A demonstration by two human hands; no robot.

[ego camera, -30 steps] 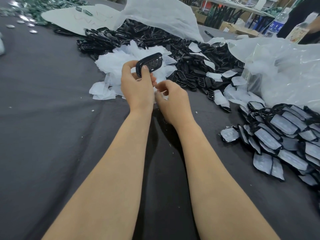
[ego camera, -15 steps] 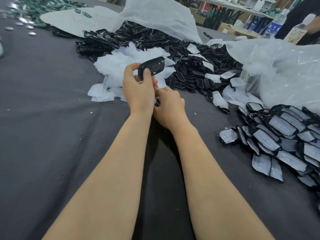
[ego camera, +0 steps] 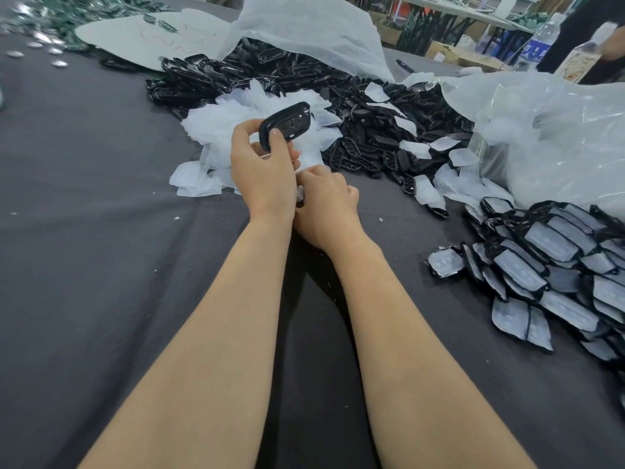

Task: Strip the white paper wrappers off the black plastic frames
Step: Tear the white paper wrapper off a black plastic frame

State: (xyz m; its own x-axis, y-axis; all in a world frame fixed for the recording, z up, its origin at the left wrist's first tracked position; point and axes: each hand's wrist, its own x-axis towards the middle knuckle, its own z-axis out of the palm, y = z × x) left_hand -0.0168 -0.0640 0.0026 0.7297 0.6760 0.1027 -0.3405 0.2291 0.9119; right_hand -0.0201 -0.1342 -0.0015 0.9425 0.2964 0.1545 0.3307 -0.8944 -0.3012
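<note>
Black oval plastic frame (ego camera: pixel 285 125), bare of paper, three round holes showing in its face; raised above the table, gripped at its near end by the left hand (ego camera: pixel 262 170), thumb on the front, fingers curled behind; right hand (ego camera: pixel 324 201) low beside the left wrist, knuckles up, fingers curled under; whether it holds anything cannot be told, only a scrap of white and dark showing at its thumb side; loose pile of crumpled white paper wrappers (ego camera: pixel 223 130) directly behind the hands; broad heap of bare black frames (ego camera: pixel 365 106) beyond and to the right, stray wrappers scattered over it; stack of paper-wrapped frames (ego camera: pixel 548 265) at the right edge, overlapping; dark grey cloth table cover (ego camera: pixel 84 231), creased, flecked with paper crumbs; crinkled clear plastic bag (ego camera: pixel 558 137) at far right; translucent white plastic sheet (ego camera: pixel 304 32) draped over the heap's far side; pale flat card (ego camera: pixel 135 38) at upper left, small shiny pieces (ego camera: pixel 40 38) beside it; workshop behind: tables, brown cardboard box (ego camera: pixel 443 52), clear water bottle with blue label (ego camera: pixel 537 42), a person in dark clothing (ego camera: pixel 581 32).
</note>
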